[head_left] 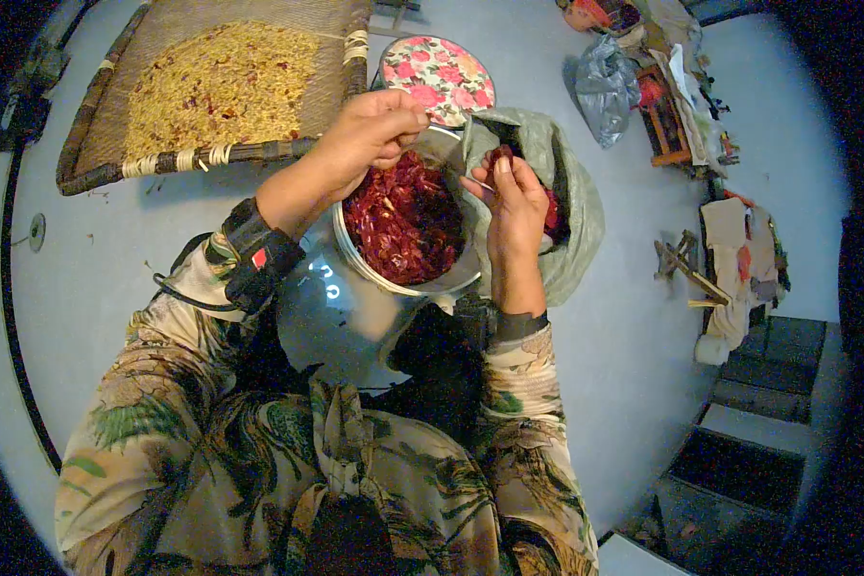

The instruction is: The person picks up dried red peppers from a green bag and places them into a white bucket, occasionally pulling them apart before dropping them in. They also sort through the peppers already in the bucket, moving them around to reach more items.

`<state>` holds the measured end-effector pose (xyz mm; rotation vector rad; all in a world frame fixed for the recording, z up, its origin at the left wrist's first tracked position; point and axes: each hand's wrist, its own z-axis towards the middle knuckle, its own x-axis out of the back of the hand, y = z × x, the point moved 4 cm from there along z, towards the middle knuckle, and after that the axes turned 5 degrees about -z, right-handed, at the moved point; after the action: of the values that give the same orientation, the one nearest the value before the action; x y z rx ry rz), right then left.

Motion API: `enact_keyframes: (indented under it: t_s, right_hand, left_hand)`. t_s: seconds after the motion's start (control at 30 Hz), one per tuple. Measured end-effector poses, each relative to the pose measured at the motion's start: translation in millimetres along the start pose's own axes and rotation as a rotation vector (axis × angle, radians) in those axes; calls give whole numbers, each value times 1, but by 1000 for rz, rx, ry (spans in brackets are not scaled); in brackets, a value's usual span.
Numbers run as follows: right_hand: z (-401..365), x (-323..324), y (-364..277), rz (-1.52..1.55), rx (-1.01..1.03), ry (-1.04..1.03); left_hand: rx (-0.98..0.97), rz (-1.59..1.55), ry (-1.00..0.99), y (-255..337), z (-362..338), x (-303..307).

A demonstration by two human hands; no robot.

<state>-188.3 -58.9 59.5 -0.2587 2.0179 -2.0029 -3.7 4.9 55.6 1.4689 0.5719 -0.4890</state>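
Note:
My left hand [379,139] is over the far rim of a white bucket [355,254], its thumb and fingers pinched together; whatever they hold, if anything, is too small to make out. Dark red dried chilies [403,226] fill much of the bucket. Between the thumb and fingers of my right hand [516,202] is a dark red dried chili [498,154]. That hand is above the near side of an open pale green woven sack [581,230], where more red pieces show inside, partly hidden by the hand.
A wood-framed mesh tray [187,158] at the upper left holds yellow seeds mixed with red bits. Beyond the bucket stands a round flower-patterned stool [439,72]. On the right are a grey plastic bag [607,91], a small wooden rack [664,125] and cloths [730,250].

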Motion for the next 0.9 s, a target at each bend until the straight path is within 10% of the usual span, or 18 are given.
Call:
enact_keyframes:
  t_s: [0.9]
  right_hand:
    - [13, -14, 30, 362, -182, -272]
  left_hand:
    - [-67, -256, -9, 21, -5, 21]
